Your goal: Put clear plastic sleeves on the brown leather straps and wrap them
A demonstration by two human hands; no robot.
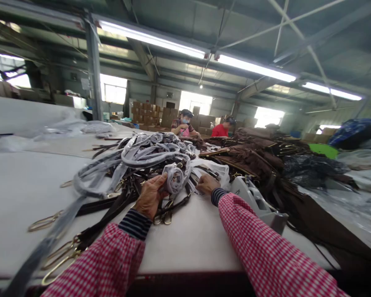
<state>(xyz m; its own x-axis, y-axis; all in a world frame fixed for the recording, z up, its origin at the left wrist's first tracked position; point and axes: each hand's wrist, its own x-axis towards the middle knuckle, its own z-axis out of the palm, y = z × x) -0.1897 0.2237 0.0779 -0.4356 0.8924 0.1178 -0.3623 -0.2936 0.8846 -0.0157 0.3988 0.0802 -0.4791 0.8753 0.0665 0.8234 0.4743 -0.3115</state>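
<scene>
Between the thumb and fingers of my left hand is a coiled strap wrapped in whitish plastic. Brass-coloured clasps and a short dark strap lie just under that hand. To the right, my right hand is closed, its curled fingers pinching the edge of a white plastic bag; the fingertips are partly hidden. A heap of plastic-wrapped straps rises behind my left hand. Dark brown straps with brass clips spread out to its left.
A grey-white dispenser-like device stands beside my right forearm. Brown bags with zips are piled on the right of the white table. Two people sit across the table, before stacked cartons. Clear plastic lies far right.
</scene>
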